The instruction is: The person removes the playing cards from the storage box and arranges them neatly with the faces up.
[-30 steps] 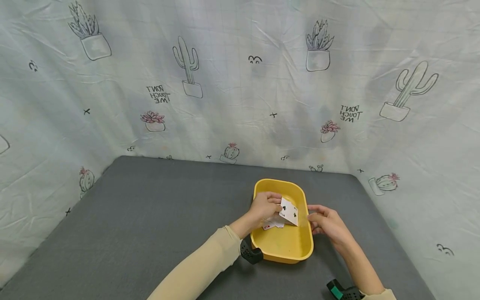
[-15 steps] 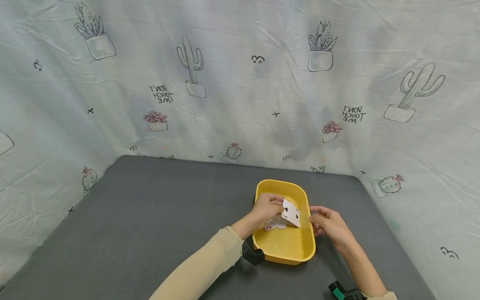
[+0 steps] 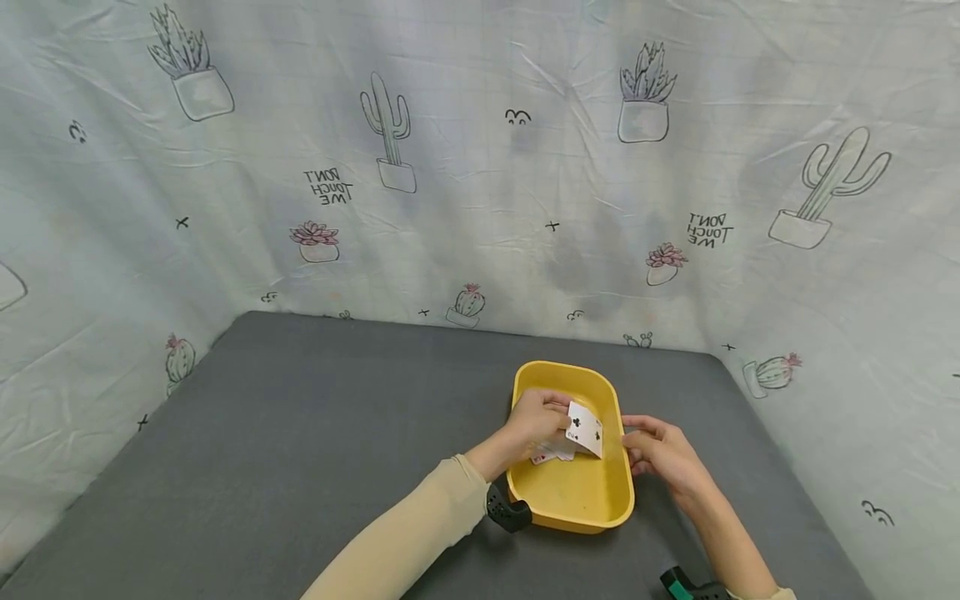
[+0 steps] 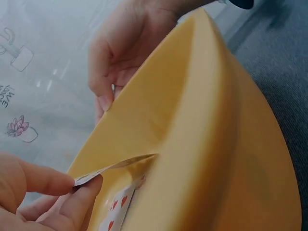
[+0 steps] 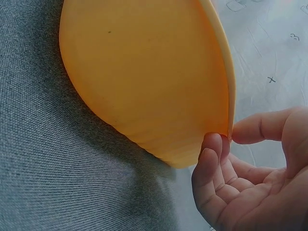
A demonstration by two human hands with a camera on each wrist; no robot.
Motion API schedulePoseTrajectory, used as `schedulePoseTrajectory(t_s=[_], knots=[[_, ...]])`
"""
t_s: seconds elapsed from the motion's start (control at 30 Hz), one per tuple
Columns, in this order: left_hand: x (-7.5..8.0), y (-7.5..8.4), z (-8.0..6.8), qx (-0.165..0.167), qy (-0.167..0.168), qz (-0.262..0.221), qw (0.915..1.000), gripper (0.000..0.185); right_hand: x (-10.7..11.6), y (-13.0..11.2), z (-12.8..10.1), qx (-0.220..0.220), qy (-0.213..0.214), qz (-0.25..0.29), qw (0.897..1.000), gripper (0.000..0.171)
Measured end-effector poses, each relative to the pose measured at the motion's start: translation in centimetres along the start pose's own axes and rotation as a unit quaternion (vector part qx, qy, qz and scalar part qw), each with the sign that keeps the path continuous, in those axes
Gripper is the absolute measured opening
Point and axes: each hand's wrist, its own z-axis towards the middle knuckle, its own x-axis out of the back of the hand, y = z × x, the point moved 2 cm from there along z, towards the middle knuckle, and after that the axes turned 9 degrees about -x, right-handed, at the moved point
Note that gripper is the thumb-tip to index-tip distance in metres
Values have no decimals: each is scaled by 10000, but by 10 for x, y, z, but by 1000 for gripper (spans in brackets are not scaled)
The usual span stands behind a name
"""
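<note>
A yellow plastic tub [image 3: 573, 496] stands on the dark grey table. My left hand [image 3: 534, 427] reaches into it and pinches a playing card [image 3: 585, 430] with black clubs between thumb and fingers. That card is tilted up, its lower edge near the tub's bottom in the head view. Beneath it lie several other cards [image 3: 547, 454], partly hidden by the hand; red hearts show on one card [image 4: 114, 211] in the left wrist view. At the tub's right side, my right hand [image 3: 663, 457] grips the rim, thumb and fingertips [image 5: 210, 144] meeting at the wall.
The grey table [image 3: 300, 433] stretches away to the left of the tub. A pale cloth [image 3: 465, 167] printed with cacti and potted plants hangs behind and at both sides. Black bands [image 3: 508, 510] sit at both wrists.
Tub and both hands appear slightly further right and lower, along with the whole scene shifting in the view. The left hand keeps its pinch on the card, the right its hold on the rim.
</note>
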Motion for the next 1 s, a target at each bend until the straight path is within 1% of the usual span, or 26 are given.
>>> schedulePoseTrajectory(t_s=[0.07,0.13,0.27,0.43,0.53,0.63,0.7,0.87,0.93,1.0], knots=[[1,0,0,-76,26,173,9998,29,1,0,3,-18,2,9,10000,43],[1,0,1,-183,20,462,9988,32,2,1,6,-33,-4,-7,10000,43],[1,0,0,-382,-53,990,9943,33,3,2,11,-35,-29,-24,10000,43],[-2,1,1,-577,-98,1038,9929,28,6,2,16,-40,-20,74,10000,43],[-2,-1,5,-541,40,1017,9933,26,7,3,18,-29,-36,85,10000,44],[2,0,5,-468,149,896,9948,25,6,4,17,-29,-6,52,10000,46],[7,4,4,-461,198,673,9965,26,6,4,18,-39,30,20,10000,47],[24,19,-5,-658,229,39,9976,29,4,4,19,-71,112,37,9999,47],[31,25,-10,-708,278,-143,9970,32,4,4,20,-74,132,51,9999,46],[39,31,-16,-749,395,-314,9959,33,4,4,20,-79,138,47,9999,46]])
